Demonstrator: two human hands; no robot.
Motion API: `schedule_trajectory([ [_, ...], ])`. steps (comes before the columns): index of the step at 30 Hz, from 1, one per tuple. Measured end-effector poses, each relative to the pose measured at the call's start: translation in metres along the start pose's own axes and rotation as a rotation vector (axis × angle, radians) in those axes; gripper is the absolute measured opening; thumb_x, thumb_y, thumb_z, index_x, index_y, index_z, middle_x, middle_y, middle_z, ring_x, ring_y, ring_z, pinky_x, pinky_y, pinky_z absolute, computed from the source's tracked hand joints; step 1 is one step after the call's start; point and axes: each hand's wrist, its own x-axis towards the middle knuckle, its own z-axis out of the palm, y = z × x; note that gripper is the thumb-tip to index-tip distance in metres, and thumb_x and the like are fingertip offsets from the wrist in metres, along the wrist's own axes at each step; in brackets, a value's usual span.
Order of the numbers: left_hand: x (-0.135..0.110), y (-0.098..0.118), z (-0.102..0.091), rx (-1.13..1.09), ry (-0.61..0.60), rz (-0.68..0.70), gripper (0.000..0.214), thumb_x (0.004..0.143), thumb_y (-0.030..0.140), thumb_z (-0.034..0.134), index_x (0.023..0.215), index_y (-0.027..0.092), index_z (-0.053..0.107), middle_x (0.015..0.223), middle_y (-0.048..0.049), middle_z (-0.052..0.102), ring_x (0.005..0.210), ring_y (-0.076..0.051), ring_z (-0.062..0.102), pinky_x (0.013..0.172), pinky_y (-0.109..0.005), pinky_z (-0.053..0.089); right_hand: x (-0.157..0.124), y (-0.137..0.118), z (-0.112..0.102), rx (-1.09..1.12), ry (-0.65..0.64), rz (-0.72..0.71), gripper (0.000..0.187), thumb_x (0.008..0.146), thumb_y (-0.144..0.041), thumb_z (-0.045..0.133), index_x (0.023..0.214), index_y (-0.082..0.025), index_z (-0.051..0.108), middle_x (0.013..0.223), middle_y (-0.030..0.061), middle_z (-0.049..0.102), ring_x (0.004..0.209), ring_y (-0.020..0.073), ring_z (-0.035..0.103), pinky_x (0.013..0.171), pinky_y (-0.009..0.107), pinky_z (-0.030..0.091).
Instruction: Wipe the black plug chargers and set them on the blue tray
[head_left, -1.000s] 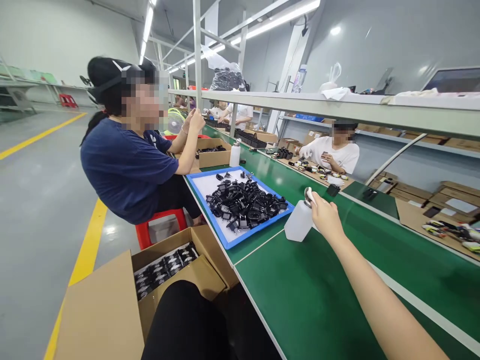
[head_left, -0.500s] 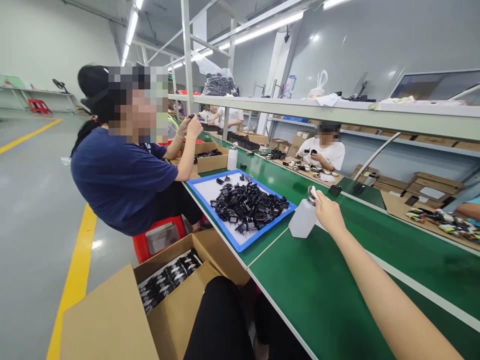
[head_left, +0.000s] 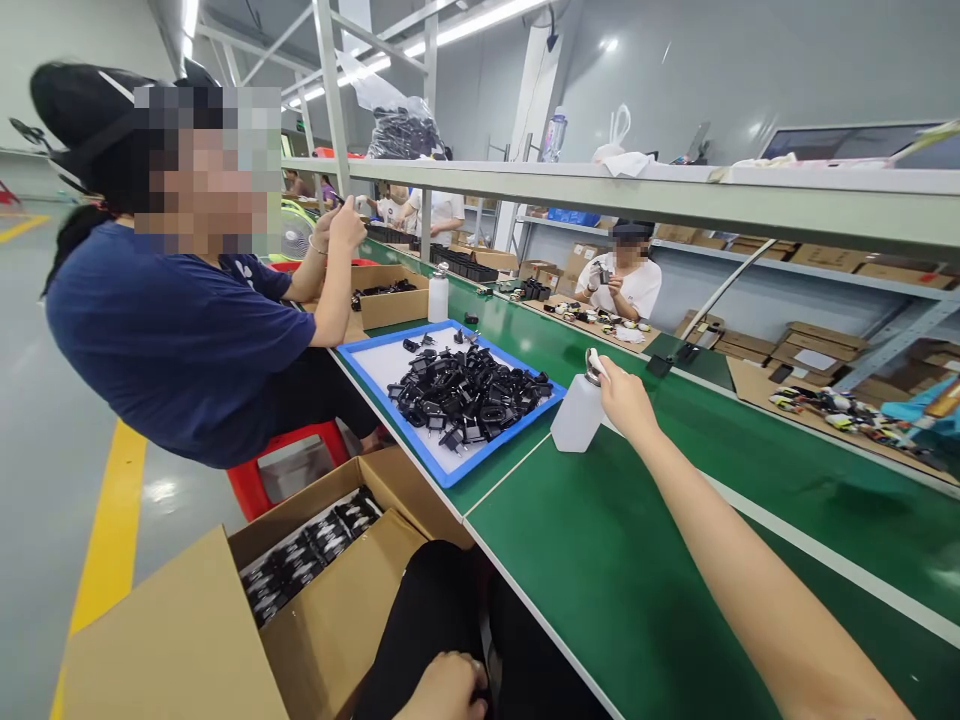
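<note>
My right hand (head_left: 628, 402) is closed on a small white cloth (head_left: 596, 364), pressed against the metal top of a translucent white pump bottle (head_left: 577, 415). The bottle stands upright on the green table. Low in the view, my left hand (head_left: 446, 688) rests over my dark-trousered leg with its fingers curled; whatever is inside them, if anything, is hidden. Left of the bottle lies a blue-rimmed tray (head_left: 448, 474) with a white bottom. Heaped in it are many black plug adapters (head_left: 469, 395) with metal pins.
An open cardboard box (head_left: 154, 640) with rows of black parts stands left of my legs. A co-worker in a blue shirt (head_left: 180, 350) sits beyond it. A second white bottle (head_left: 439, 295) stands past the tray. A shelf beam (head_left: 600, 190) runs above the table (head_left: 592, 560).
My left hand has come into view at the bottom. The whole scene has shifted left and slightly up as my head turned. My right hand stays at the bottle top with the cloth.
</note>
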Motion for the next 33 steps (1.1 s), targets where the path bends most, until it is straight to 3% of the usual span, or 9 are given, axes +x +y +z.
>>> schedule_trajectory([
  [4,-0.016,-0.015,-0.001,-0.004,0.099,-0.065,0.015,0.063,0.012,0.047,0.070,0.020,0.058,0.071,0.0025,0.059,0.071,-0.013,0.053,0.073,-0.027,0.040,0.000,0.004,0.001,0.015,-0.007,-0.039,0.037,0.075,-0.014,0.023,0.107,-0.011,0.042,0.099,0.0131,0.055,0.091,0.0239,0.049,0.069,0.036,0.038],
  [8,-0.019,-0.026,0.023,0.080,0.238,0.009,0.020,0.054,0.008,0.047,0.066,0.021,0.057,0.069,0.0024,0.059,0.071,-0.013,0.052,0.084,-0.031,0.033,-0.001,0.011,0.003,-0.005,-0.007,-0.092,0.038,0.076,-0.014,0.023,0.110,-0.012,0.039,0.108,0.0136,0.050,0.098,0.0231,0.045,0.078,0.042,0.033],
  [11,-0.015,-0.027,0.035,0.154,0.299,0.059,0.018,0.053,0.007,0.047,0.060,0.021,0.056,0.067,0.0013,0.058,0.071,-0.015,0.052,0.078,-0.030,0.035,-0.004,0.012,0.003,-0.081,0.005,-0.165,0.039,0.076,-0.013,0.023,0.111,-0.011,0.038,0.109,0.0145,0.049,0.103,0.0235,0.041,0.084,0.049,0.025],
  [15,-0.013,-0.017,0.030,0.188,0.313,0.120,0.016,0.058,0.008,0.045,0.060,0.021,0.055,0.065,0.0015,0.056,0.069,-0.014,0.051,0.071,-0.026,0.035,-0.010,0.009,0.004,-0.144,0.047,-0.201,0.040,0.074,-0.008,0.023,0.110,-0.010,0.041,0.110,0.0157,0.048,0.105,0.0242,0.038,0.086,0.055,0.016],
  [20,-0.012,-0.011,0.024,0.228,0.294,0.152,0.011,0.058,0.010,0.047,0.057,0.019,0.053,0.063,0.0009,0.055,0.067,-0.013,0.049,0.070,-0.026,0.034,-0.007,0.008,-0.001,0.161,0.061,0.039,0.037,0.075,-0.016,0.026,0.104,-0.016,0.047,0.106,0.0108,0.052,0.098,0.0250,0.045,0.083,0.057,0.019],
  [23,-0.011,-0.010,0.022,0.242,0.317,0.147,0.011,0.060,0.010,0.046,0.057,0.019,0.053,0.064,0.0005,0.055,0.066,-0.013,0.048,0.070,-0.026,0.033,-0.001,0.016,-0.009,0.506,0.067,0.255,0.035,0.072,-0.024,0.032,0.098,-0.016,0.053,0.100,0.0097,0.056,0.086,0.0243,0.052,0.074,0.045,0.038],
  [26,-0.012,-0.008,0.020,0.219,0.329,0.113,0.013,0.062,0.009,0.045,0.059,0.019,0.052,0.065,0.0005,0.054,0.068,-0.013,0.047,0.071,-0.027,0.032,0.007,0.028,-0.014,0.765,0.049,0.382,0.035,0.068,-0.024,0.036,0.092,-0.010,0.057,0.089,0.0104,0.060,0.076,0.0226,0.055,0.059,0.034,0.044],
  [29,-0.014,-0.005,0.018,0.208,0.321,0.077,0.014,0.063,0.008,0.043,0.060,0.019,0.052,0.066,0.0007,0.053,0.069,-0.013,0.047,0.073,-0.028,0.031,0.012,0.035,-0.013,0.795,0.064,0.402,0.035,0.067,-0.020,0.034,0.092,-0.009,0.056,0.088,0.0106,0.060,0.076,0.0219,0.055,0.058,0.033,0.044],
  [33,-0.014,-0.006,0.019,0.196,0.314,0.057,0.016,0.064,0.008,0.041,0.062,0.019,0.053,0.068,0.0003,0.053,0.071,-0.014,0.046,0.074,-0.028,0.030,0.010,0.027,-0.005,0.652,0.087,0.347,0.036,0.069,-0.020,0.033,0.097,-0.012,0.053,0.101,0.0105,0.055,0.090,0.0248,0.050,0.074,0.041,0.038],
])
